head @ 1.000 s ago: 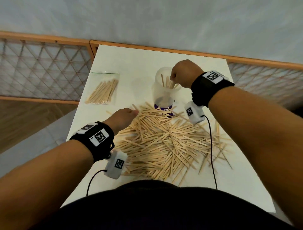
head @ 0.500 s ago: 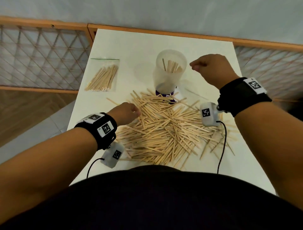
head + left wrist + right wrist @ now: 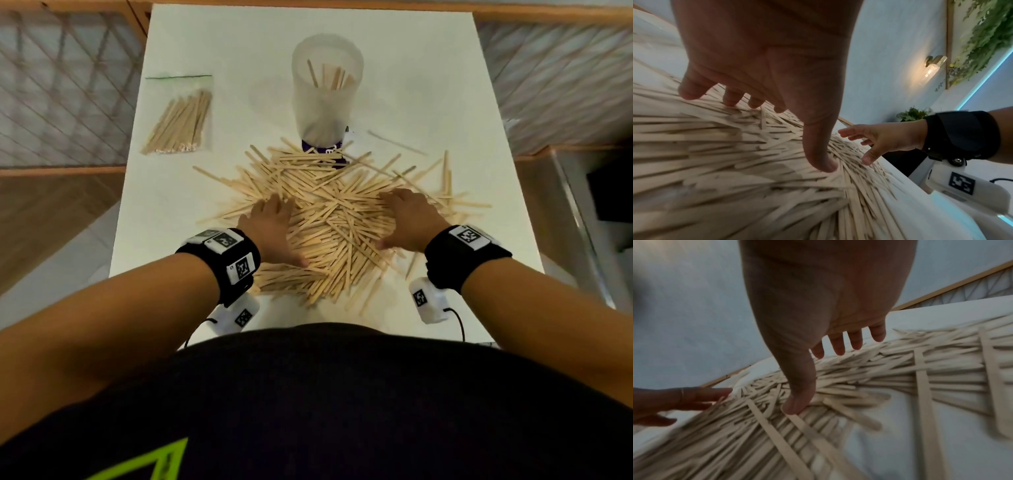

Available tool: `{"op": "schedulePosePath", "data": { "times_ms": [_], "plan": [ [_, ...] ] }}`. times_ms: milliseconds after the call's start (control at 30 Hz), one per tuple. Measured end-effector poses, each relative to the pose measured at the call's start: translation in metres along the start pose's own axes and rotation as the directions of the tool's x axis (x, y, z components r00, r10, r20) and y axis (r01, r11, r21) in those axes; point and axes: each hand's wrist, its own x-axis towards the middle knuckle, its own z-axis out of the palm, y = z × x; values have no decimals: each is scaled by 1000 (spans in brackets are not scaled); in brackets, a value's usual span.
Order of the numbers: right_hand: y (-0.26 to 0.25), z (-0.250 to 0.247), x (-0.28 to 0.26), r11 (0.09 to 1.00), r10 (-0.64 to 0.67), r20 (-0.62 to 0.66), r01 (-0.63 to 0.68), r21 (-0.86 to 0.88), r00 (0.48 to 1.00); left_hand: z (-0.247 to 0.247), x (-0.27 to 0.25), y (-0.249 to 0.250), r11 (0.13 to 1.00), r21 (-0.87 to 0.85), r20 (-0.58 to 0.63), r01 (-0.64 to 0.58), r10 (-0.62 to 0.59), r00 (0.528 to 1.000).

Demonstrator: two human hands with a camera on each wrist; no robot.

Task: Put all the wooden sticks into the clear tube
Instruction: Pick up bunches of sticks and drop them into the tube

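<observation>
A big heap of flat wooden sticks (image 3: 335, 212) covers the middle of the white table (image 3: 239, 44). Behind it stands the clear tube (image 3: 325, 99), upright, with several sticks inside. My left hand (image 3: 270, 226) lies spread on the heap's left side, fingers straight, thumb (image 3: 822, 164) and fingertips (image 3: 692, 94) touching the sticks (image 3: 715, 146). My right hand (image 3: 407, 219) lies spread on the heap's right side, thumb (image 3: 797, 404) pressed on the sticks (image 3: 859, 378). Neither hand grips anything.
A clear zip bag of more sticks (image 3: 178, 123) lies at the table's left. One stray stick (image 3: 394, 142) lies right of the tube. Wooden lattice railings (image 3: 68, 85) flank the table, and my dark shirt (image 3: 308, 394) meets the near edge.
My right hand came down from beside the tube to the heap's right side and opened flat. My left hand uncurled and spread on the heap's left side.
</observation>
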Motion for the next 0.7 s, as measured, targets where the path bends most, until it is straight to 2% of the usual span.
{"op": "schedulePosePath", "data": {
  "times_ms": [67,133,233,367,500,700],
  "plan": [
    [3,10,3,998,-17,-3,17,-52,1000,7,-2,2,998,64,41,-3,1,999],
    [4,17,6,997,-42,-34,40,-69,999,12,-4,4,995,99,4,-15,15,1000],
    [3,16,11,994,-76,-127,65,-91,989,15,-2,4,998,48,-155,-34,41,987],
    [3,8,21,979,-140,-144,115,-165,980,8,2,6,996,60,-322,-67,83,943],
    [4,3,26,984,-157,-158,142,-103,975,0,4,10,994,65,-363,-84,102,926],
    [9,-4,29,988,-155,-197,152,-30,968,-11,2,11,994,-15,-403,-105,90,911]
  ]
}}
